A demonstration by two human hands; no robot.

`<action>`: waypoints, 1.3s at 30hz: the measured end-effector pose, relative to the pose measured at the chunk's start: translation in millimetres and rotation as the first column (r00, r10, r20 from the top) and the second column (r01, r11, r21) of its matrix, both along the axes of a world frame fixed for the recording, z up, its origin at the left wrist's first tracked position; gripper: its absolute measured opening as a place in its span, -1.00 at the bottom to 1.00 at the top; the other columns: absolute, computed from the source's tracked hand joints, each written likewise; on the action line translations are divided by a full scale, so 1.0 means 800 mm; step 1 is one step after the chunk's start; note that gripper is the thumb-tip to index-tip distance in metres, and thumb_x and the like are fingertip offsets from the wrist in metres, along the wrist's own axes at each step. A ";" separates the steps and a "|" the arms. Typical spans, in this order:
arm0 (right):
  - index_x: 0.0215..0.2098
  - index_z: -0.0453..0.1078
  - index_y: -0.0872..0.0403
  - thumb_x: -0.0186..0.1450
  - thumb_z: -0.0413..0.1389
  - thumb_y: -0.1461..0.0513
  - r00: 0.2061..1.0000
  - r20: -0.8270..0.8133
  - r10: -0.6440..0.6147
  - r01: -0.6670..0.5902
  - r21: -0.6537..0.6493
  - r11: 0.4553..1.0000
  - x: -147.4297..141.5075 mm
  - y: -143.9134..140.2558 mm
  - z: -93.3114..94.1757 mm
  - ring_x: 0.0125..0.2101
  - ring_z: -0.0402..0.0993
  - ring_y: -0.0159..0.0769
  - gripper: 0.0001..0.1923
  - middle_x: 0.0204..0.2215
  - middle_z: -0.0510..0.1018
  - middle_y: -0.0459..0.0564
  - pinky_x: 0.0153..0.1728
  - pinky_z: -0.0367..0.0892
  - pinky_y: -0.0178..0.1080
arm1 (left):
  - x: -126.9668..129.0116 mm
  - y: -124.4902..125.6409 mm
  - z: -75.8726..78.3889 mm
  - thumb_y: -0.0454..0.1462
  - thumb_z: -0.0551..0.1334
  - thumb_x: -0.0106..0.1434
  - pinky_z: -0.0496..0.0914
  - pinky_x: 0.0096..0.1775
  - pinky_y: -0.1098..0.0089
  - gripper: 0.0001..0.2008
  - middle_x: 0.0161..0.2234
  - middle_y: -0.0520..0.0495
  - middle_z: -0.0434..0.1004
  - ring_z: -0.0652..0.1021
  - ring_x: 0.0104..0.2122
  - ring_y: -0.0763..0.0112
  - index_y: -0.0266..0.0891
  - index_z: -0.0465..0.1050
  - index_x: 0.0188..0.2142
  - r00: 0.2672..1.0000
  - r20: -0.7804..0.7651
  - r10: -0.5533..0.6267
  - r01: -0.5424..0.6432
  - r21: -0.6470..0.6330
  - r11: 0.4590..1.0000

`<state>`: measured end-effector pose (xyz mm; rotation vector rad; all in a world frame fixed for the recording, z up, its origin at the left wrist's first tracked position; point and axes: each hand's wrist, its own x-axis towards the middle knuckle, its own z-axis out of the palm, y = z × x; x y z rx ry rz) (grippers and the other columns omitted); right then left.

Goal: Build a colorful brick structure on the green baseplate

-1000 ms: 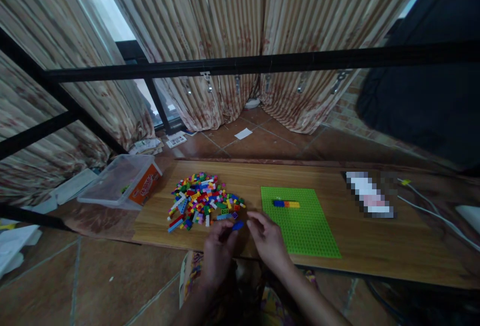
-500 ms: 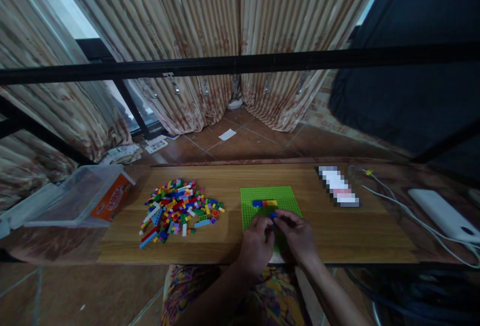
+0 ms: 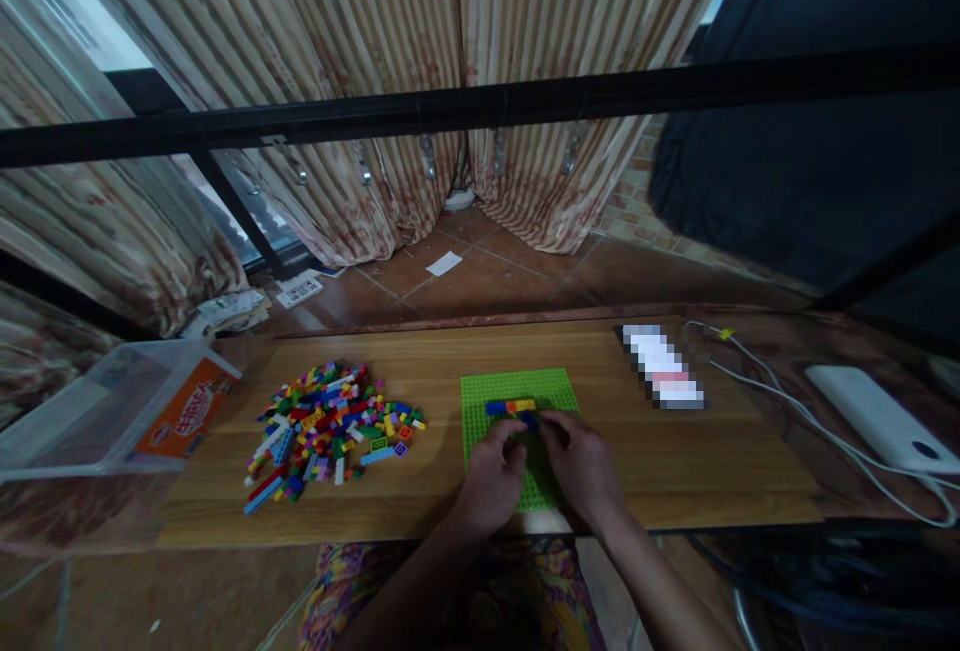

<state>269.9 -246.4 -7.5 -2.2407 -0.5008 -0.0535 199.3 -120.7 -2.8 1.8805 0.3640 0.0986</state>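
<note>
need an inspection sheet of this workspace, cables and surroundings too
Surface: brown wood-grain tabletop; no spills seen
Job's things: green studded plastic baseplate bearing a blue, orange and yellow brick row; multicoloured plastic brick pile to its left
Clutter: clear plastic box, orange label, far left; pixelated object right of baseplate
Hands: left hand, right hand at baseplate, fingers at small blue plastic brick; grip unclear
Cables: white cables, right end
Surroundings: striped beige curtains, black metal rail
</note>
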 end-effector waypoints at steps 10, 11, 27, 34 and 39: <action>-0.12 0.48 0.06 0.24 0.01 0.30 0.993 0.098 0.066 -0.052 -0.144 0.988 -0.001 0.008 -0.005 -0.16 0.47 -0.13 -0.71 -0.21 0.58 0.07 -0.11 0.35 -0.10 | -0.002 0.005 -0.012 -0.34 0.07 0.22 0.42 -0.22 0.34 -0.66 -0.24 -0.02 0.56 0.55 -0.29 0.38 -0.15 0.38 -0.01 1.000 0.015 -0.023 0.025 -0.134 0.991; -0.12 0.48 0.07 0.25 0.00 0.28 0.993 0.101 0.058 -0.043 -0.139 0.989 -0.002 0.007 -0.004 -0.17 0.48 -0.13 -0.72 -0.21 0.59 0.08 -0.11 0.36 -0.10 | -0.003 0.005 -0.012 -0.35 0.07 0.22 0.43 -0.21 0.34 -0.65 -0.24 -0.02 0.56 0.54 -0.29 0.38 -0.16 0.38 -0.01 1.000 0.015 -0.020 0.022 -0.136 0.991; -0.21 0.50 0.07 0.33 -0.05 0.20 0.995 0.096 -0.010 0.030 -0.217 0.976 0.002 -0.013 -0.004 -0.25 0.50 -0.15 -0.72 -0.26 0.60 0.08 -0.21 0.34 -0.15 | -0.001 0.000 -0.005 -0.35 0.10 0.21 0.39 -0.17 0.31 -0.62 -0.30 -0.01 0.54 0.50 -0.35 0.38 -0.17 0.36 0.02 0.998 -0.012 -0.060 0.060 -0.051 0.997; -0.17 0.51 0.05 0.32 -0.03 0.18 0.997 0.072 0.027 -0.014 -0.178 0.984 0.003 -0.013 -0.007 -0.24 0.49 -0.15 -0.72 -0.26 0.58 0.07 -0.19 0.36 -0.14 | -0.001 -0.001 -0.007 -0.36 0.09 0.21 0.38 -0.07 0.27 -0.60 -0.18 -0.06 0.56 0.53 -0.25 0.36 -0.17 0.34 0.05 0.998 0.023 -0.061 0.062 -0.060 0.996; -0.20 0.52 0.06 0.32 -0.02 0.19 0.998 0.057 0.010 0.001 -0.188 0.982 0.001 -0.008 -0.009 -0.25 0.49 -0.13 -0.73 -0.27 0.58 0.07 -0.21 0.36 -0.14 | -0.001 -0.001 -0.010 -0.36 0.08 0.22 0.39 -0.06 0.28 -0.57 -0.06 -0.09 0.53 0.53 -0.24 0.38 -0.16 0.30 0.10 0.997 0.024 -0.070 0.071 -0.075 0.995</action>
